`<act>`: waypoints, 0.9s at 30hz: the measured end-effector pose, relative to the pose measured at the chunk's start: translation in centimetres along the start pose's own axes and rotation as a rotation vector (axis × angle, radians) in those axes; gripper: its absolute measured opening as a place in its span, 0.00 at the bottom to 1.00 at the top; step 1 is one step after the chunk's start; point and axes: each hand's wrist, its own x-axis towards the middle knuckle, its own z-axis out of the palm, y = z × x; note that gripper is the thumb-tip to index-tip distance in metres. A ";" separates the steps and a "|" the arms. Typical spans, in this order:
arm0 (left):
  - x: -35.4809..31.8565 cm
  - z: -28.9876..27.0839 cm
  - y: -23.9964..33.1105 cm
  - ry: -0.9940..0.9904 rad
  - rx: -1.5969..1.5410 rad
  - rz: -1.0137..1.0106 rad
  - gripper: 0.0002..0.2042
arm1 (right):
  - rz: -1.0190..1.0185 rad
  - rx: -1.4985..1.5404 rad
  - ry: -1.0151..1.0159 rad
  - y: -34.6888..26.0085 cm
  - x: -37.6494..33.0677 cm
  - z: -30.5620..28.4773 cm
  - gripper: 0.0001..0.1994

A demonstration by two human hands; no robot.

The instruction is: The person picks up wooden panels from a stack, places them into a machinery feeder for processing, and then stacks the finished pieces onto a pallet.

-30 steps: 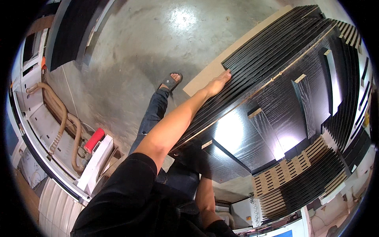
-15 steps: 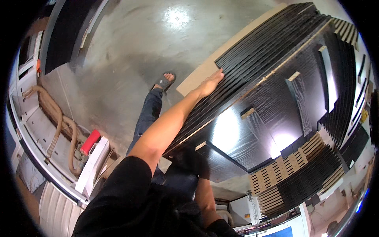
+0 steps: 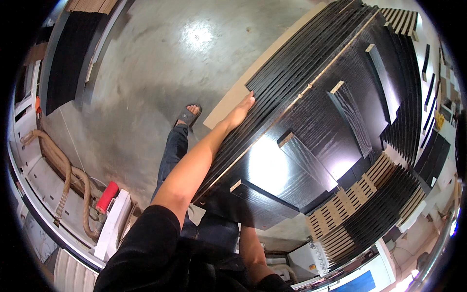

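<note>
A stack of long black panels [image 3: 292,65] stands on edge, slanting from near my body toward the far right. My left hand [image 3: 240,113] rests against the stack's left side, its fingers stretched out along the panel edges. Beside it a bare tan board [image 3: 221,112] sticks out from under or behind the stack. My right forearm [image 3: 253,248] passes behind a broad glossy black panel [image 3: 311,131] with a light, unfinished edge. That panel hides my right hand and its fingers. Several short black strips [image 3: 350,114] with raw tan ends lie on or against the broad panel.
Slatted tan and black pieces [image 3: 348,204] are stacked at the right. A ribbed beige hose [image 3: 68,160] and a red cylinder [image 3: 107,196] are at the left, by a white frame. Another black stack [image 3: 73,56] stands far left. My sandalled foot [image 3: 188,115] is on the concrete floor.
The view has shifted slightly, so the stack and my left arm appear a little farther left. My left hand keeps its place on the panels, and the right hand stays hidden.
</note>
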 end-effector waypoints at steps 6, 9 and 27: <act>-0.1 -0.4 -0.6 0.018 0.009 -0.046 0.33 | -0.062 -0.009 -0.004 -0.2 -2.1 -1.4 0.41; -1.1 -2.0 -2.0 -0.008 0.173 -0.135 0.33 | -0.129 -0.030 0.006 0.2 -3.9 -2.6 0.41; -45.6 -23.3 -15.0 0.254 0.779 -0.629 0.41 | -0.006 -0.514 0.127 4.6 -15.4 -6.8 0.31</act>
